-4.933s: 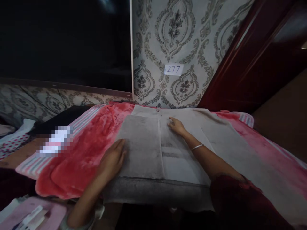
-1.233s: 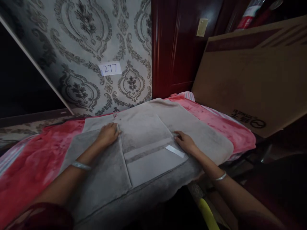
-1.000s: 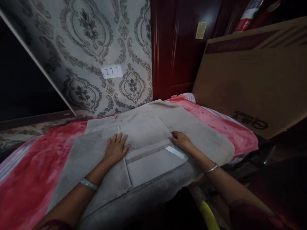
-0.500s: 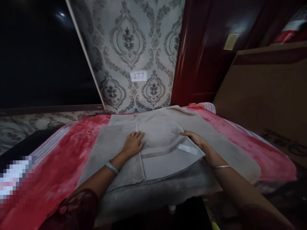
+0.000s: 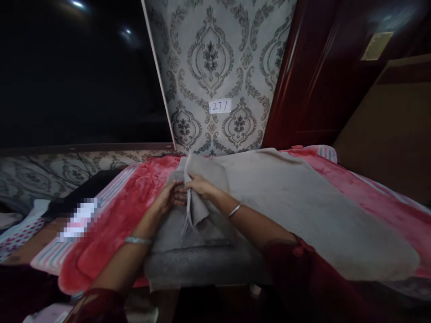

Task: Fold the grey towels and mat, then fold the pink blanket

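A grey cloth (image 5: 208, 172), partly folded, lies in front of me with one flap raised on edge. The upper part of that flap is in my right hand (image 5: 201, 186), pinched between thumb and fingers. My left hand (image 5: 171, 197) is beside the raised flap, its fingers apart and reaching toward the folded edge. Whether those fingertips press on the cloth I cannot tell. Below the hands a loose corner of the flap hangs down. Beneath everything spreads a larger light grey cloth (image 5: 289, 215).
A red and pink blanket (image 5: 131, 202) with striped edging lies under the grey cloths. Behind are a patterned wall with a paper label (image 5: 220, 106), a dark screen (image 5: 77, 80) at left, and a dark red door (image 5: 313, 80). A cardboard box (image 5: 390, 121) stands at right.
My right hand has brought the right side of the grey cloth over to the left, near my left hand. The left hand has lifted from lying flat on the cloth. The view has shifted left.
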A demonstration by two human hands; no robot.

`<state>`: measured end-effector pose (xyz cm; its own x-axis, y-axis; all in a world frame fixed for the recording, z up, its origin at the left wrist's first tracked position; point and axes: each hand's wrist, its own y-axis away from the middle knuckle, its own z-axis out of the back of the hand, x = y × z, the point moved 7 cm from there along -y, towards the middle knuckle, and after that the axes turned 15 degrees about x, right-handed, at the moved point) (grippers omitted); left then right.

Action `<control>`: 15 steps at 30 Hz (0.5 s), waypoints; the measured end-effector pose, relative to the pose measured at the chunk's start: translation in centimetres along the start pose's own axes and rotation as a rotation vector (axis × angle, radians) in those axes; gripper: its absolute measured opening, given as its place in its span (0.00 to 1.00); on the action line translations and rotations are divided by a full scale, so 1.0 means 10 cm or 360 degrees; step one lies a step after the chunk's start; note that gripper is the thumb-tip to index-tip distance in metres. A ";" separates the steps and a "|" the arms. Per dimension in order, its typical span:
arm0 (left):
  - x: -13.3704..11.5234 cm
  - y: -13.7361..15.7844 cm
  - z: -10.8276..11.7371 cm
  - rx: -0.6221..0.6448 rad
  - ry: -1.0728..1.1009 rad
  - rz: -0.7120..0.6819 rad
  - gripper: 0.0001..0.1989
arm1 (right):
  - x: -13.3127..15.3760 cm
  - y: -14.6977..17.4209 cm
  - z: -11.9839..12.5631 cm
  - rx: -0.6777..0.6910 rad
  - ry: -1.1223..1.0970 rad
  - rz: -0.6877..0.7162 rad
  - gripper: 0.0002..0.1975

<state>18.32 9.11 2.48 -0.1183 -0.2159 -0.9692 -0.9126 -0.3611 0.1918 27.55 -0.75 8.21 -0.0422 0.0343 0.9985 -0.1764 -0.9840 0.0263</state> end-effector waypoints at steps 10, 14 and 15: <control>0.24 0.15 0.15 -0.0149 -0.0053 -0.0102 0.21 | -0.51 0.16 0.01 -0.0021 -0.0113 -0.0195 0.32; 0.16 0.10 0.06 -0.0125 -0.0273 -0.0138 0.22 | -0.62 0.50 0.88 -0.0473 0.0091 0.0093 0.24; 0.14 0.10 0.06 -0.0138 -0.0344 -0.0141 0.23 | -0.69 0.60 1.07 -0.0599 0.0186 0.0122 0.23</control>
<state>16.99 9.01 1.18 -0.1286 0.0160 -0.9916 -0.8872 -0.4486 0.1079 37.33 -8.74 1.98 -0.1773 0.0043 0.9841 -0.5154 -0.8523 -0.0892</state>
